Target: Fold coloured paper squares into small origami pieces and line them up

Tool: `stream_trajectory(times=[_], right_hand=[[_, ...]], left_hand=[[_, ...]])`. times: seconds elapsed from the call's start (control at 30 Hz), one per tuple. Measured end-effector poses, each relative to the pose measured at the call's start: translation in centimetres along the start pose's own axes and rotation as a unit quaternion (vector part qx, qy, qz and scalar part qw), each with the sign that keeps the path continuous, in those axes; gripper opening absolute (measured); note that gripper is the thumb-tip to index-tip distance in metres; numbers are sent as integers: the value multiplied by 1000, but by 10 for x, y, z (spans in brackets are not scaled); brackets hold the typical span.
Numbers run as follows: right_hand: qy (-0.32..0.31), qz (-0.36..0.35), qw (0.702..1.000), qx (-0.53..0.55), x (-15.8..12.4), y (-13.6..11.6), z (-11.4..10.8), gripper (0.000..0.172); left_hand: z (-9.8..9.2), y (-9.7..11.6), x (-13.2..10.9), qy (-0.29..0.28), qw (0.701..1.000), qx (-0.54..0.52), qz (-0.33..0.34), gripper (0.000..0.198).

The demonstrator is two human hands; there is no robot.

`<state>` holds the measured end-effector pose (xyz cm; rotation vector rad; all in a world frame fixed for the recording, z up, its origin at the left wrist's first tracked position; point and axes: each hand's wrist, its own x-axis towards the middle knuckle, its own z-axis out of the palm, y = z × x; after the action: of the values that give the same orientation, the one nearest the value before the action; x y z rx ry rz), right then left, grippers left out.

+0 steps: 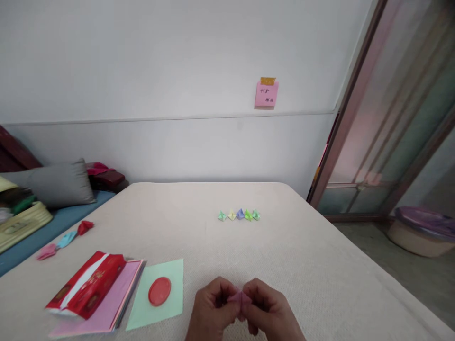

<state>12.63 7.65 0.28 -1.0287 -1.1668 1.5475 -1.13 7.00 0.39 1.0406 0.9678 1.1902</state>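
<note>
Between my two hands, low in the middle of the view, is a small pink folded paper point(241, 298) with pointed sides. My left hand point(214, 307) pinches it from the left with thumb and fingers. From the right, my right hand point(266, 305) grips it the same way, so the fingertips cover much of the paper. Farther back on the table point(199, 255), several small folded paper pieces point(240, 214) in green, yellow and blue stand in a row.
At left, a red packet point(88, 284) lies on a stack of coloured paper point(121, 303). Beside it, a red round lid point(159, 291) rests on a light green sheet point(174, 303). Pink, blue and red folded pieces point(67, 239) lie near the left edge. A pink note point(266, 94) is taped to the wall.
</note>
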Motion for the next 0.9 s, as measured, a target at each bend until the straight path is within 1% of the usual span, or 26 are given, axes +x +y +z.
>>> stream_trajectory(times=[0.1,0.17,0.23,0.3,0.37,0.5,0.6,0.7,0.83,0.9], right_hand=[[34,-21,999,13,0,6,-1,10],[52,-31,998,27,-2,5,-1,11],[52,-40,997,38,-4,2,-2,10],[32,-46,997,51,-6,-1,-3,9],[16,-55,996,63,-8,-4,-3,10],[22,-82,994,63,-10,-5,-2,12],[40,-90,994,36,-12,-6,-1,12],[72,-93,993,-2,-13,-5,-1,13],[86,-113,989,-41,-12,0,0,12],[91,-112,988,-49,-12,1,1,12]], left_hand=[[3,-3,-1,14,999,-34,7,9],[4,-6,-1,21,997,-75,7,8],[4,-7,-2,26,993,-115,4,9],[4,-6,-3,30,990,-134,8,9],[2,-4,-4,29,991,-130,20,6],[1,-3,-5,29,992,-123,33,8],[1,-1,-6,35,992,-115,33,8],[3,2,-7,22,995,-86,40,2],[9,2,-7,-20,990,-118,68,17],[10,-1,-7,-16,990,-125,65,20]])
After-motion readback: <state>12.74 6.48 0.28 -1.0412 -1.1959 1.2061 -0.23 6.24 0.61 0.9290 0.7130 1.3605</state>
